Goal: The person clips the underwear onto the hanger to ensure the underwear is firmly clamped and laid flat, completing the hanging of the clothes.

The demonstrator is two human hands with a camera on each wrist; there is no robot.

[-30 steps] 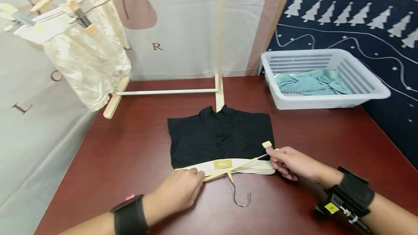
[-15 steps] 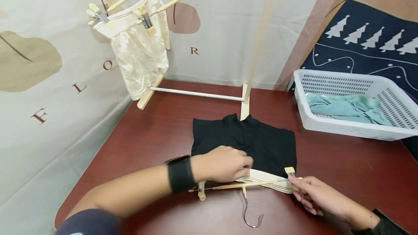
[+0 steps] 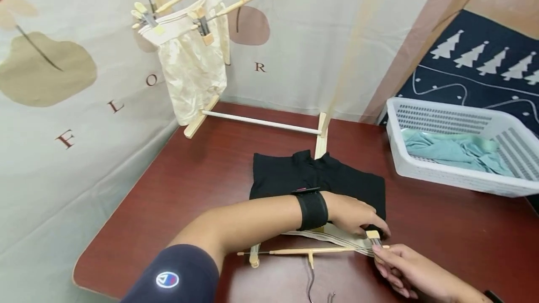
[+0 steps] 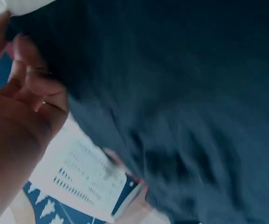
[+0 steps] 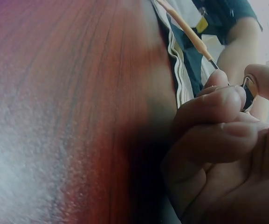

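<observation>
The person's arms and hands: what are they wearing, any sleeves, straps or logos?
The left arm has a navy blue sleeve pushed above the elbow, with a small round white, red and blue logo patch. A wide black wrist strap circles that wrist. Both the left hand and right hand are bare, without gloves.

Head view evenly and brightly lit, shadows soft, edges bowed by wide-angle distortion. Left wrist view dim, motion-blurred. Right wrist view defocused up close; pale glare seen on the table [image 5: 27, 154].

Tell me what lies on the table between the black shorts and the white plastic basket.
Only bare red-brown tabletop separates the black shorts from the white plastic basket, seen in the head view.
</observation>
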